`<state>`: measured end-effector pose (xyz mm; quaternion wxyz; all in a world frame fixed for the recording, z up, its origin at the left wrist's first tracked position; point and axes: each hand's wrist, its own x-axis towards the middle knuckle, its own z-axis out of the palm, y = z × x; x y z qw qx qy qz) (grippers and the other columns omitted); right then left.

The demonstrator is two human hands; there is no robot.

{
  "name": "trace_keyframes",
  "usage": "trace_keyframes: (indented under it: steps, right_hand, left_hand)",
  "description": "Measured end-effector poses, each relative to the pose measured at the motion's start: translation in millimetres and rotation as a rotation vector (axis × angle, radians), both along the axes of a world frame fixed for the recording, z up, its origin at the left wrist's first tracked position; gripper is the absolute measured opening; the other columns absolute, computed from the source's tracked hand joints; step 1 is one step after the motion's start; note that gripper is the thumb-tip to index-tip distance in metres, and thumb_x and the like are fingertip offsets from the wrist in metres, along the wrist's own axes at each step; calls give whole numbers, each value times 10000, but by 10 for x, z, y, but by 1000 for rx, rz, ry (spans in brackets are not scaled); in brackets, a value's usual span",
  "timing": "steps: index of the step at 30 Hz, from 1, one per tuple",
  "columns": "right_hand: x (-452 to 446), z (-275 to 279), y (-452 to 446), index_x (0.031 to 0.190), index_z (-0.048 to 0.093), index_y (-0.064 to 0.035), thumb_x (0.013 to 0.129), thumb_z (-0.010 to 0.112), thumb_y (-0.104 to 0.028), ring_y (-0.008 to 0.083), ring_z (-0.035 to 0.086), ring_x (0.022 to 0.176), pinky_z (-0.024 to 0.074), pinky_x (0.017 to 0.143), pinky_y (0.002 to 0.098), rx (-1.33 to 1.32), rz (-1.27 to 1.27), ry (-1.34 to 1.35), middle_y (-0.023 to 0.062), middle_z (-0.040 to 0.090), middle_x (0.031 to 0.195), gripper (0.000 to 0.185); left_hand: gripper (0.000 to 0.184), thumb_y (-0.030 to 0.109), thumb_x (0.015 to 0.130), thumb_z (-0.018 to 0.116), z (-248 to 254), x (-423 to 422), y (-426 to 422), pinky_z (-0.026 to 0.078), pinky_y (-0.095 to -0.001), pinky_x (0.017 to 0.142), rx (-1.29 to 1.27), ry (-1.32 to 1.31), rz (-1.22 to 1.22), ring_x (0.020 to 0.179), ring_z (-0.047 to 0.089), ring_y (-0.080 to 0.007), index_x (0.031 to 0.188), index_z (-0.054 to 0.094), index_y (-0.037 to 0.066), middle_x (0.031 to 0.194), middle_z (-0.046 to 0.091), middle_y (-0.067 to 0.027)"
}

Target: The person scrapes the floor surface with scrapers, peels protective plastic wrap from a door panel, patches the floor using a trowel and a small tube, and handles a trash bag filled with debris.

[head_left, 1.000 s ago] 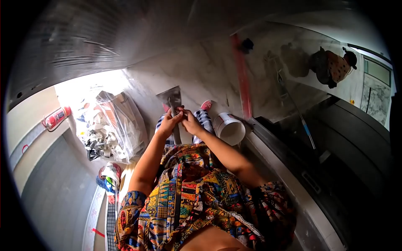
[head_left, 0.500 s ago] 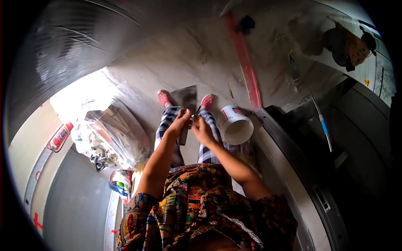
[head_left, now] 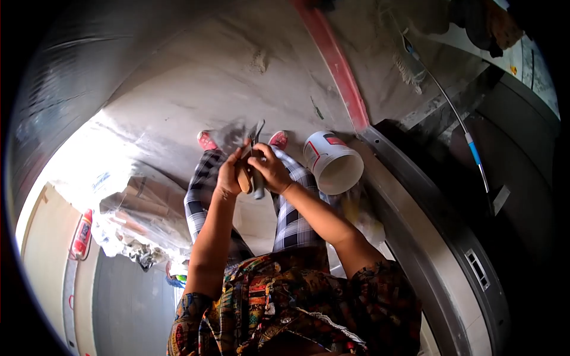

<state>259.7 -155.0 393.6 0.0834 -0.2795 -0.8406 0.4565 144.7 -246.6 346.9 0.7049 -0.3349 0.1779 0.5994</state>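
Note:
My left hand [head_left: 230, 174] is closed around the wooden handle [head_left: 244, 178] of a wide putty knife. That knife's broad grey blade [head_left: 233, 134] points away from me and looks blurred. My right hand [head_left: 272, 168] is closed on a narrower putty knife [head_left: 259, 129], whose grey handle [head_left: 258, 185] shows below the fingers. Both hands are close together above the floor between my knees, and the two tools cross or lie against each other; whether the blades touch I cannot tell. A white bucket [head_left: 320, 151] stands just right of my right hand.
Clear plastic bags of scraps [head_left: 145, 207] lie on the left, near a red fire extinguisher [head_left: 82, 234]. A red strip [head_left: 332, 59] crosses the dusty floor [head_left: 178, 118]. On the right are a dark metal frame [head_left: 415, 190] and a mop with a long pole [head_left: 454, 113].
The wide blade has turned and shifted left, and its wooden handle now shows. The narrow blade has come up into view beside it. My view has swung, moving the bag and extinguisher lower.

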Motion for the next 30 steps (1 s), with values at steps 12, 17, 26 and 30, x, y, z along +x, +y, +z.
trace_keyframes:
  steps: [12,17,26,30]
  right_hand:
    - [1390,-1789,1896,833,544,-28,727,678,-97,117,557,554,456,496,218,-542,-1183,-103,38,563,696,184]
    - [1087,-2061,2491,781,527,-36,691,591,-44,95,494,490,386,442,223,-552,-567,-278,31,532,620,111]
    - [145,-2197,2297,799,596,-63,713,658,-278,115,553,519,454,457,243,-705,22,-599,37,581,655,239]
    - [48,-2496,1711,792,591,-67,713,658,-236,98,534,494,435,427,235,-827,-13,-565,29,578,650,198]
  left_hand:
    - [139,149,809,501,-1463,-318,357,382,-279,408,-284,780,-659,459,439,-137,846,458,22,616,505,-63]
    - [149,106,808,482,-1846,-527,570,379,-289,395,-265,858,-676,453,442,-145,931,433,36,689,534,-89]
    - [71,75,853,469,-940,-1091,741,353,-240,413,-177,1138,-499,454,434,-112,920,464,54,663,502,-52]
    - [102,65,868,464,-341,-1394,730,335,-194,452,-90,1328,-408,499,416,-68,969,480,58,679,495,-23]
